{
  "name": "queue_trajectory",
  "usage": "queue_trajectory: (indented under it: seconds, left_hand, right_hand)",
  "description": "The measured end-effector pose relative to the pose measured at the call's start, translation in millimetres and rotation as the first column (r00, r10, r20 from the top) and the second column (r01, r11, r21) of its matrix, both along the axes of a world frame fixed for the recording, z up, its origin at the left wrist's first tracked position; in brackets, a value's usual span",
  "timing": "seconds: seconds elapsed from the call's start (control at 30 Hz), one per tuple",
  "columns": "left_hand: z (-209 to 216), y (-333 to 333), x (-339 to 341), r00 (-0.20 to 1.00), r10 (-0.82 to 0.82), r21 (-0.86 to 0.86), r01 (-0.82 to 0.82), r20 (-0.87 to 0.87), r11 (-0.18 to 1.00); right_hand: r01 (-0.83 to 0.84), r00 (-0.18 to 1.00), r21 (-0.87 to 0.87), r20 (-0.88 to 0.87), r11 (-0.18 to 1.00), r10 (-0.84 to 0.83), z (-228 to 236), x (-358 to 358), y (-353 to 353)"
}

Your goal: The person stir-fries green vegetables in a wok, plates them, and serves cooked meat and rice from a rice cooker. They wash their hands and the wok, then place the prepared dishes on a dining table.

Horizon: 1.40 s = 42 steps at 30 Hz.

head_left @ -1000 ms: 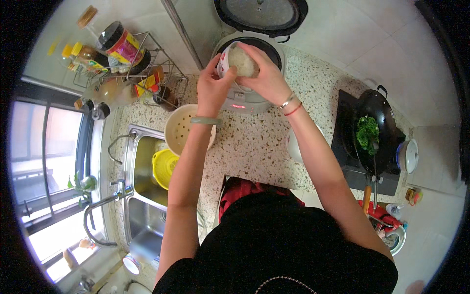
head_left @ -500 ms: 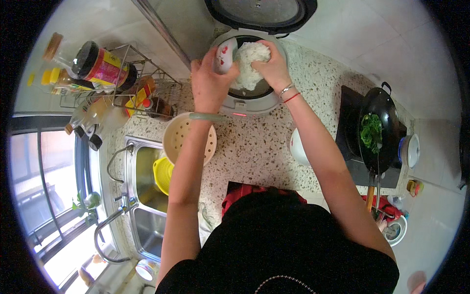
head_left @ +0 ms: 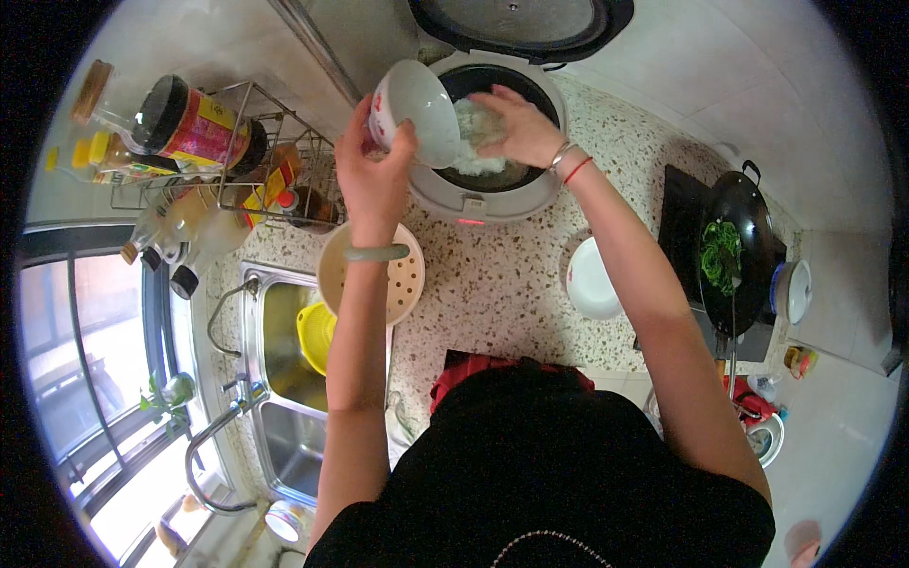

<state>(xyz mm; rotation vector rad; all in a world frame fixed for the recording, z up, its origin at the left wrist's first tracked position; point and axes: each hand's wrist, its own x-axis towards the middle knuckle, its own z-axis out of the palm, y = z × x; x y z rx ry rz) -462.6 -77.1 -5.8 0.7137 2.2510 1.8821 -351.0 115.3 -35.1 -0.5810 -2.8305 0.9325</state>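
Note:
A white bowl (head_left: 426, 109) with red flowers on its outside is tilted at the left side of the rice cooker (head_left: 517, 206), its hollow facing right. My left hand (head_left: 374, 175) grips it by the rim and side. White rice (head_left: 479, 163) lies in the cooker's dark inner pot. Over that rice hovers my right hand (head_left: 521, 131), fingers spread and slightly blurred, with no lump of rice visible in it; whether the fingertips touch the rice is hidden. The cooker's lid (head_left: 521, 24) stands raised behind.
A cream colander (head_left: 409, 293) sits under my left forearm, beside the double sink (head_left: 284, 445). A white dish (head_left: 594, 281) is left of my right forearm. On the right, a wok (head_left: 753, 218) of greens rests on the stove. Bottles crowd a wire rack (head_left: 284, 142) at left.
The big clump of rice my right hand pressed against the bowl is now down in the pot. The right fingers have spread. My left hand has moved left and turned the bowl.

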Motion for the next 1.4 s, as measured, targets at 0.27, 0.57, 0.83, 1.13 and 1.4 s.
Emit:
queue_trajectory:
  seconds: [0.27,0.57,0.83,1.13,1.4]
  left_hand:
    - [39,-43,40,0.825,-0.120,0.280,-0.047,0.552,0.959]
    - [10,-81,102,0.449,-0.353,0.393,0.004,0.821,0.920]
    - [6,-76,101,0.432,-0.441,0.467,0.049,0.787,0.883]
    - [17,-63,83,0.595,-0.378,0.422,0.072,0.709,0.904]
    - [19,-67,54,0.704,-0.263,0.391,-0.022,0.659,0.920]
  right_hand:
    - [-0.235,0.963,0.387,0.215,0.891,0.160,-37,-16,-9]
    - [0.109,0.988,0.242,0.079,0.964,-0.131,-1,-19,4]
    - [0.080,0.977,0.015,-0.199,0.997,-0.076,-23,-8,21]
    - [0.168,0.977,0.122,-0.150,0.978,-0.149,-21,-5,8]
    - [0.239,0.952,0.075,-0.215,0.968,-0.218,-13,-15,4]
